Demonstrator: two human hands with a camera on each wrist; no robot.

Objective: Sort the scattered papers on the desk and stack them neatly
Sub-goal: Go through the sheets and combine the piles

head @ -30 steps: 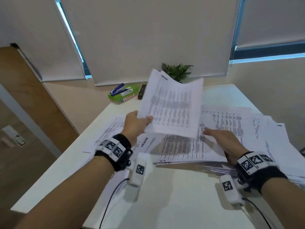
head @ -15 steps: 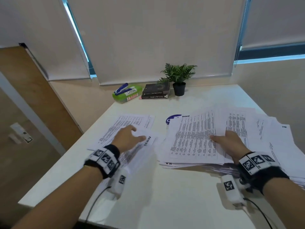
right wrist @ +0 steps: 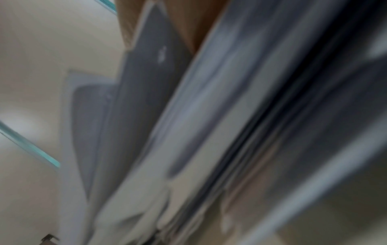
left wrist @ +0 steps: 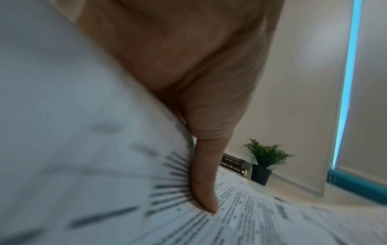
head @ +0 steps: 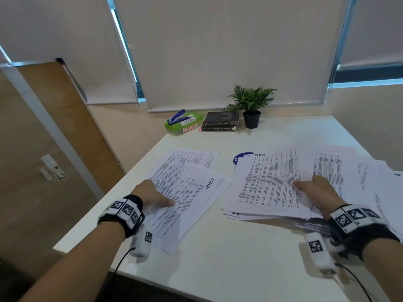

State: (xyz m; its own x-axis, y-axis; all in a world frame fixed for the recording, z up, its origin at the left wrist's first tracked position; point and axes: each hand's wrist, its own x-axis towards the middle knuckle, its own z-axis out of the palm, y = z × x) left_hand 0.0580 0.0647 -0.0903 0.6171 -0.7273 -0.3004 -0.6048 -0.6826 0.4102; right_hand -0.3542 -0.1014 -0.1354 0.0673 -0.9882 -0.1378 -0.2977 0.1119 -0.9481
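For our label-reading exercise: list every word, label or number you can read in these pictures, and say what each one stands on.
"LARGE": white label on top of the green box.
"LARGE": red print on the green box's side.
"ADMIN": handwritten on the top sheet of the left paper pile.
"ADMIN": handwritten on a sheet in the right paper pile.
Spines of the two books: too small to read surely.
Printed text on the sheets: too small.

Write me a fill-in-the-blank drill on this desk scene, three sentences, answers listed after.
1. The left hand rests on the smaller pile, whose top sheet bears the handwritten word ____.
2. The potted plant stands right beside a stack of two ____.
3. The right hand presses on the larger pile, which lies on the white ____.

Missing words: ADMIN; books; desk
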